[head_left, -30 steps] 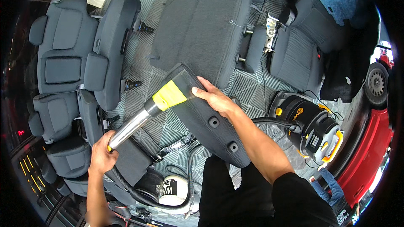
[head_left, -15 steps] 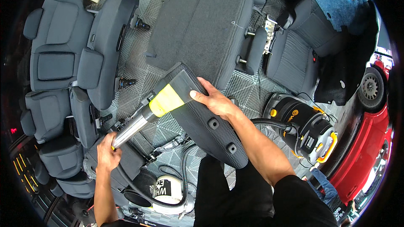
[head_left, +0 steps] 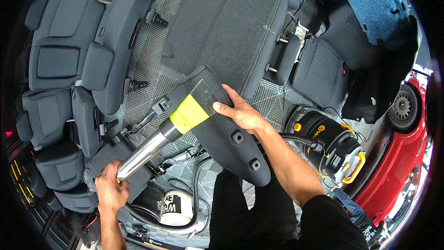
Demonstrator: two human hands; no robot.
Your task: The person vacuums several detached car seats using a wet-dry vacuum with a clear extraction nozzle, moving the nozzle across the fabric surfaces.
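My left hand (head_left: 110,190) grips the lower end of a shiny metal vacuum wand (head_left: 141,155). The wand ends in a yellow collar and a clear flat nozzle (head_left: 196,104) pressed on a dark grey seat cushion (head_left: 224,132). My right hand (head_left: 240,113) rests on top of that cushion beside the nozzle, fingers spread and holding it steady. The cushion lies tilted in front of my legs, with two round holes along its side. A black hose (head_left: 159,222) runs from the wand toward the lower edge.
Several removed grey car seats (head_left: 69,60) lie at the left on a patterned floor mat (head_left: 150,71). A large folded seat back (head_left: 236,28) sits ahead. A black and yellow vacuum canister (head_left: 330,143) stands at right, next to a red car (head_left: 397,166). A white bucket (head_left: 178,206) is below.
The nozzle has slid a little further up and across the cushion. My right hand shifted with it. The view tipped slightly, so the seats moved up in the picture.
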